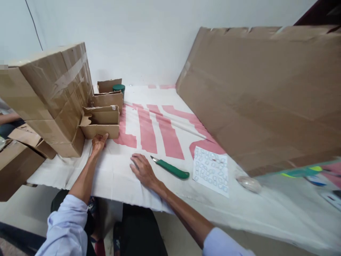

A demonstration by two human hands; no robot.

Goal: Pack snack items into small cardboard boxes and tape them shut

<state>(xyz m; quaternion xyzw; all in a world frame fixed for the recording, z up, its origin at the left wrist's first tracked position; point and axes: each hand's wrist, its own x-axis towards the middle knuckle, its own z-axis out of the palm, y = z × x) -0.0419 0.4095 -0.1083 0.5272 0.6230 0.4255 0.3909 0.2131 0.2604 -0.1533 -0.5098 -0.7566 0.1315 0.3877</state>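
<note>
My left hand (pixel 99 143) is at the lower front edge of a small open cardboard box (pixel 102 131), fingers curled and thumb pressed against its wall. Nothing shows inside the part of the box that I can see. Palm down on the white cloth, my right hand (pixel 144 170) lies with its fingers apart. Just right of it is a green utility knife (pixel 173 169) with its blade tip out, pointing left. A white sheet with rows of blue printed shapes (pixel 211 170) lies farther right.
Taped cardboard boxes (pixel 61 89) are stacked at left. Behind the small box stand another open box (pixel 108 101) and a green-lidded container (pixel 118 87). A large cardboard panel (pixel 261 96) leans at right, near a clear wrapped roll (pixel 249 184). Another person's arm (pixel 9 118) shows far left.
</note>
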